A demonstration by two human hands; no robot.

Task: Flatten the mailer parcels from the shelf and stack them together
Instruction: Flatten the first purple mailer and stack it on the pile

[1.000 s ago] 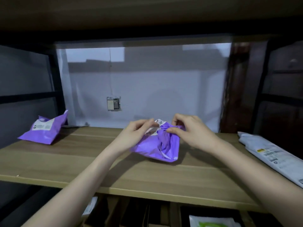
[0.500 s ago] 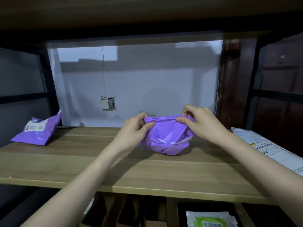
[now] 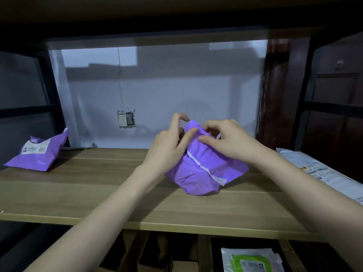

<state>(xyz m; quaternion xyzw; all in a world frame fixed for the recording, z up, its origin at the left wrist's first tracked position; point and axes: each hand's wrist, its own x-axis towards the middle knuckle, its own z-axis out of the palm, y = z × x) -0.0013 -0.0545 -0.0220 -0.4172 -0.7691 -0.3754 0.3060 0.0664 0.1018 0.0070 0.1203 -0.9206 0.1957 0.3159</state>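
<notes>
A crumpled purple mailer parcel (image 3: 204, 171) with a white tape strip stands bunched up on the wooden shelf (image 3: 98, 185), right of centre. My left hand (image 3: 169, 146) pinches its upper left edge with thumb and fingers. My right hand (image 3: 227, 140) grips the top fold from the right, fingers curled over it. A second purple mailer (image 3: 37, 152) with a white label lies at the shelf's far left. A grey-white mailer (image 3: 322, 171) with a barcode label lies at the right end.
The shelf's back is a white wall with a small socket box (image 3: 126, 119). Dark metal uprights frame both sides. Below the shelf sit cardboard boxes (image 3: 157, 256) and a clear packet with green contents (image 3: 251, 260).
The parcel was turned and drawn up from a spread, wide shape into a taller bunch. Both hands moved closer together at its top. The view shifted slightly.
</notes>
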